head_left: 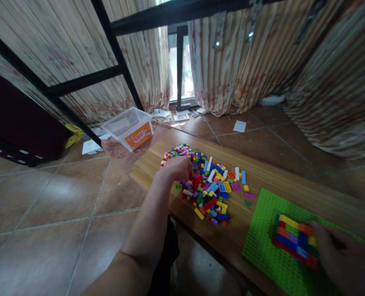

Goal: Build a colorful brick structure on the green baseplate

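My left hand [180,167] reaches into a heap of loose toy building bricks [211,189] on a wooden table. Its fingers curl down among red bricks, and their tips are hidden, so what they pinch cannot be made out. At the right, a green studded baseplate [264,230] lies on the table. Over it is a multicoloured brick block [295,238] with rows of yellow, orange, blue, purple and red. My right hand [344,253], blurred, holds this block at its right side, with part of the fingers out of sight.
The wooden table [278,174] runs from centre to lower right. Behind its left end stands a clear plastic box [121,123] with an orange label. A black metal frame [121,49] crosses in front of curtains. A dark suitcase [19,119] is at the left; papers [239,126] lie on the tiles.
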Tool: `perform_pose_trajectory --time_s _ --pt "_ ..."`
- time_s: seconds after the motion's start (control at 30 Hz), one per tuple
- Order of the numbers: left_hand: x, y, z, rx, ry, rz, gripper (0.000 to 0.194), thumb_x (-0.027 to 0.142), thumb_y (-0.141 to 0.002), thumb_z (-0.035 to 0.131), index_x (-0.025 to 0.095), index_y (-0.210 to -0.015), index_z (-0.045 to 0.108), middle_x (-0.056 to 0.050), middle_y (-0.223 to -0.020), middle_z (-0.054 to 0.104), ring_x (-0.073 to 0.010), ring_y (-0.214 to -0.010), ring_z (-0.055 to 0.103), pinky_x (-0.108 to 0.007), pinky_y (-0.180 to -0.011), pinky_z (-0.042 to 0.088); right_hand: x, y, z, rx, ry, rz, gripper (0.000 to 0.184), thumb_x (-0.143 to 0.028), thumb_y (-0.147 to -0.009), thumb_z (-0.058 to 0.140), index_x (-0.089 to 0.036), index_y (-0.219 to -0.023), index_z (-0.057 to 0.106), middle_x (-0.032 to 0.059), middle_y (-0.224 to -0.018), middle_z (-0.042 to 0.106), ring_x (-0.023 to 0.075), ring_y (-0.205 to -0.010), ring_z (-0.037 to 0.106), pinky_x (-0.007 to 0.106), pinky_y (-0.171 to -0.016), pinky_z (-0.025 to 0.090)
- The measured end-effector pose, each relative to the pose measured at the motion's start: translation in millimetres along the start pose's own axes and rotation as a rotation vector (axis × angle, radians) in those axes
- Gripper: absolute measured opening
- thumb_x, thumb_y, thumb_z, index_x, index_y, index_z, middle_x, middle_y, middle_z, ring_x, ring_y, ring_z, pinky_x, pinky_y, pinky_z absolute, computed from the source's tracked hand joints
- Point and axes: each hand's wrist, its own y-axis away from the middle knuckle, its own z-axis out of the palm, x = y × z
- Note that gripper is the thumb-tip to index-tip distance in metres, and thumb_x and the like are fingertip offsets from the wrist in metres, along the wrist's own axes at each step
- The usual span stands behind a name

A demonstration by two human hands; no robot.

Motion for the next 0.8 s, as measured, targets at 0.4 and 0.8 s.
perform_pose_trajectory --time_s 0.4,0.8 --pt "-1 -5 -2.0 0.045 0.141 0.12 0.016 0.027 -0.074 0.068 0.018 -0.086 0.074 -0.003 -0.078 0.072 -0.0157 -0.068 0.061 -0.024 -0.06 0.041 -46 20 -28 0.057 -0.157 0.032 0.053 -0.06 -0.087 0.04 -0.021 -0.092 0.074 0.0128 -0.09 0.073 0.0293 -0.078 0.065 0.04 -0.07 0.047" --pt "103 -2 49.1 -0.344 1.228 0.553 0.028 0.037 -0.083 0.069 0.013 -0.094 0.065 -0.002 -0.079 0.064 -0.0092 -0.067 0.055 -0.022 -0.064 0.043 -54 27 -35 0.284 -0.467 -0.009 0.044 -0.058 -0.087 0.049 -0.022 -0.086 0.074 0.007 -0.08 0.072 0.0249 -0.074 0.066 0.038 -0.068 0.05"
